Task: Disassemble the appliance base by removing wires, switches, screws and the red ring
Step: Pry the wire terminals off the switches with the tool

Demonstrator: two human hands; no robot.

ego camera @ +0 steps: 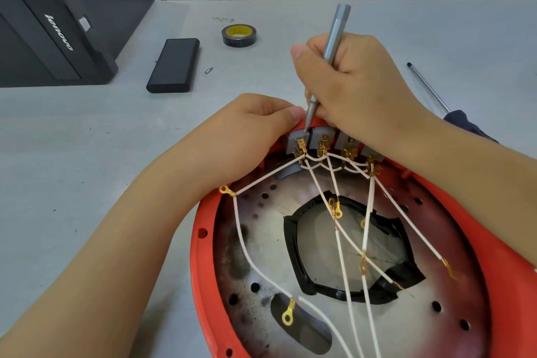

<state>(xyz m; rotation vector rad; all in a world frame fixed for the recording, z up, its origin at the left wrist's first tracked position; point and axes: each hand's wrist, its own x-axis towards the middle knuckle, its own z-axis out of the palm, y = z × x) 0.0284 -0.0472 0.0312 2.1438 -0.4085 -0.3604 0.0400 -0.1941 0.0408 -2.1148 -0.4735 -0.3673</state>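
Note:
The appliance base lies open side up, a red ring (200, 253) around a scorched metal plate (261, 276) with a black-edged hole. Several grey switches (295, 141) stand in a row at the far rim, with brass terminals and white wires (247, 247) fanning toward me. My left hand (247, 131) grips the far rim beside the leftmost switch, thumb on top. My right hand (357, 87) holds a slim grey screwdriver (332, 41) like a pen. Its tip touches the leftmost switch's terminal.
On the grey table lie a black power bank (174, 65), a roll of black tape (239, 35), a small metal piece (208, 70) and a second screwdriver (430, 90) at the right. A black computer case (52, 26) stands at the back left.

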